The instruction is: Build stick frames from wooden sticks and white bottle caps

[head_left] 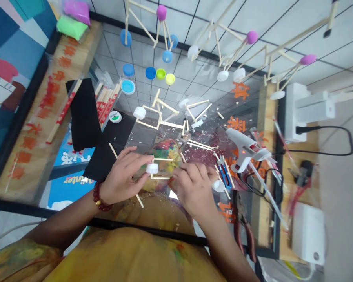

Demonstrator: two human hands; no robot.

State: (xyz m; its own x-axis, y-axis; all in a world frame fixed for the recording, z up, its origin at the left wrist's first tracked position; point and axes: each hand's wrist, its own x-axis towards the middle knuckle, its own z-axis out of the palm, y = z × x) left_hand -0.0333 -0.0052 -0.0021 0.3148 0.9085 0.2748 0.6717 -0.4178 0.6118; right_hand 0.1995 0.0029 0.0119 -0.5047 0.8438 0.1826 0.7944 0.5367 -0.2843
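Note:
Between my two hands is a small frame of thin wooden sticks (161,169) with a white plastic bottle cap (152,168) fixed at one end. My left hand (123,174), with a red bead bracelet (100,196) on its wrist, pinches the cap and the sticks. My right hand (192,186) grips the frame's other end with its fingertips. Close to my right hand lie a loose white cap (218,185) and blue-handled thread snips (223,172). Beyond them rests a white hot glue gun (244,147). A paint-stained cloth (164,154) lies under the frame.
A glass-topped table (206,98) holds stick models (161,113), several coloured caps (150,73), black foam sheets (84,113), wooden sticks (106,102) and a tape roll (115,116). Red-handled pliers (242,235) lie at the front right, with glue scraps scattered about.

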